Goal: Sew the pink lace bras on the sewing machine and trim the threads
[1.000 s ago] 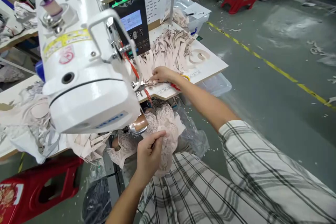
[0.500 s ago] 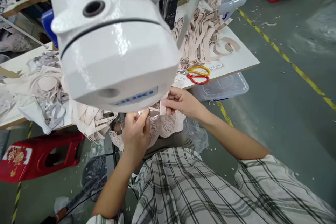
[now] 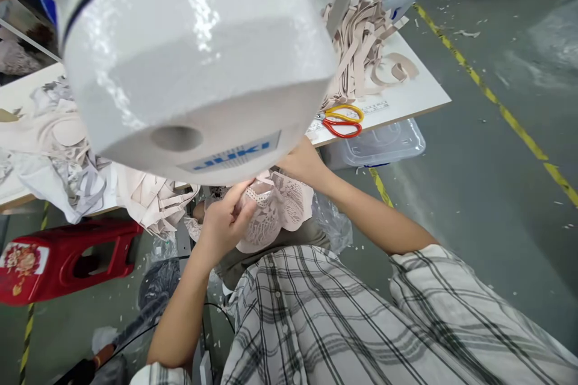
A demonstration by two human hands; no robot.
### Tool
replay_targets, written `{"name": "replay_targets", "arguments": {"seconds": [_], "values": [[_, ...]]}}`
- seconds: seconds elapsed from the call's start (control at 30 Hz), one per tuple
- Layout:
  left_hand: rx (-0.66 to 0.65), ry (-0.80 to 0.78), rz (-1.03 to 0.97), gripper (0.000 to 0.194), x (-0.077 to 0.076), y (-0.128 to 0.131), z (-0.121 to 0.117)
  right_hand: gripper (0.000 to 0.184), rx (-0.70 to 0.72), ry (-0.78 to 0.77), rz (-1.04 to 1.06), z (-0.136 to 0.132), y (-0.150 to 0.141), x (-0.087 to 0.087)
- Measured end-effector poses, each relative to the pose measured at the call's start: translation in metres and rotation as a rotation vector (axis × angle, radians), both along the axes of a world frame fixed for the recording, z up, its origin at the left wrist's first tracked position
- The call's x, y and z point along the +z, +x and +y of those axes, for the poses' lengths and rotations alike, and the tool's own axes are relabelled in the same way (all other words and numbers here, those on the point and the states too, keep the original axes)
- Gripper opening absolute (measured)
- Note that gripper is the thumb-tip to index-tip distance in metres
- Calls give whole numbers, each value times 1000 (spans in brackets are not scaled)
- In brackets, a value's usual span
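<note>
A pale pink lace bra (image 3: 264, 219) hangs over the table's front edge above my lap, its upper part hidden under the white sewing machine head (image 3: 198, 84). My left hand (image 3: 226, 219) is closed on the bra's upper edge, thumb and fingers pinched together, with the fingertips partly under the machine. My right hand (image 3: 303, 162) reaches beneath the machine head at the bra's right side. Its fingers are hidden there, so what they hold does not show.
Scissors (image 3: 341, 120) with yellow and red handles lie right of the machine, before a heap of beige straps (image 3: 356, 48). Pale garments (image 3: 63, 144) cover the left tabletop. A red stool (image 3: 67, 258) stands below left; a clear plastic box (image 3: 383, 144) sits under the right corner.
My right hand has gone from holding a pale strip in plain sight to under the machine head. The view has tipped closer to the machine. My left hand keeps its grip on the bra.
</note>
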State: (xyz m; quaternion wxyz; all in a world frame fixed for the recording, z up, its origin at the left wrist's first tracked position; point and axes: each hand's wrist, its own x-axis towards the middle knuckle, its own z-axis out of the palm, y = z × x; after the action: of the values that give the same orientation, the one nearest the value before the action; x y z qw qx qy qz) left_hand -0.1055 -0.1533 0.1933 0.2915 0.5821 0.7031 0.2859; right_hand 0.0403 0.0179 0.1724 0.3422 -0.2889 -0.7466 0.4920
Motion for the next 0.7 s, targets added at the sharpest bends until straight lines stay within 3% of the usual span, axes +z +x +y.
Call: {"name": "replay_targets", "arguments": {"seconds": [0.17, 0.37, 0.57, 0.7], "values": [[137, 77, -224, 39, -8, 11, -5, 11, -17, 109, -26, 2, -12, -1], [275, -13, -514, 36, -6, 27, -11, 14, -11, 89, -41, 10, -7, -6], [232, 6, -457, 38, 4, 28, -18, 30, -74, -203, 54, -12, 36, -11], [145, 43, -308, 24, 9, 30, -20, 13, 115, -101, 42, -47, 57, 1]]}}
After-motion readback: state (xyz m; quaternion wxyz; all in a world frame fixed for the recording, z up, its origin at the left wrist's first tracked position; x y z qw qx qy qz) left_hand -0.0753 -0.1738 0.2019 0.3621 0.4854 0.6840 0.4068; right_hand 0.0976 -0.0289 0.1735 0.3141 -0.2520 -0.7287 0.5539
